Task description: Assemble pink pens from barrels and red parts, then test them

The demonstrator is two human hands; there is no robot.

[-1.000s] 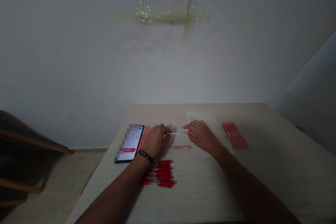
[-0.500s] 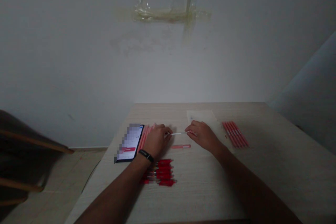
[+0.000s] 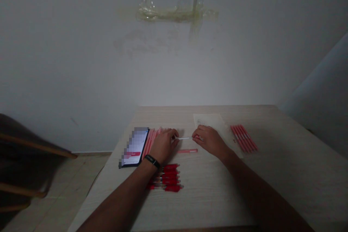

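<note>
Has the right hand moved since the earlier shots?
Yes, slightly: the right hand has shifted rightward, judged against the loose red pen lying just in front of it.

No readable words so far! The phone [image 3: 134, 147] screen is pixelated out, the sheet of paper [image 3: 208, 120] shows only faint marks, and the white pen [image 3: 185, 138] shows nothing legible.

This is an indoor room of a plain, domestic sort, perhaps a home or a small office; nothing shows which for certain. Beyond the left hand [image 3: 163, 146] and the right hand [image 3: 210, 141] rises a bare white wall [image 3: 81, 79], marked with strips of yellowed clear tape [image 3: 174, 14]. Beneath both hands lies a pale wood-grain table [image 3: 285, 177]. Left of the left hand, a beige tiled floor [image 3: 67, 185] shows beside a dark chair with wooden rails [image 3: 35, 145].
</note>
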